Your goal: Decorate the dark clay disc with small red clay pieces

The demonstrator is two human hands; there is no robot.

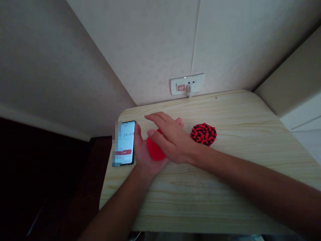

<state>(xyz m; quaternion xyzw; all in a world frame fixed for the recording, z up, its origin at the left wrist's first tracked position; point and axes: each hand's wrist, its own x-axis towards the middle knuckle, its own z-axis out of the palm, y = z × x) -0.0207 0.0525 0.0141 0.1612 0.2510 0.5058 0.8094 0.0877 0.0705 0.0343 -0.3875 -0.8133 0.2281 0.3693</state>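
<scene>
A smooth, rounded piece of red modelling clay (155,149) lies on the upturned palm of my left hand (145,159). That hand's thumb points away from me beside the phone, and its fingertips show past the far side of my right hand. My right hand (172,139) lies palm down across the clay with its fingers stretched out, covering part of it. Right of both hands, a round black clay disc (203,134) covered with red squiggles and dots rests on the table, close to my right wrist.
A lit phone (124,144) showing a running time lies at the table's left edge. The pale wooden table (195,201) meets a wall with a socket (187,84) and a plug in it. A tiny red crumb (216,97) lies near the back edge.
</scene>
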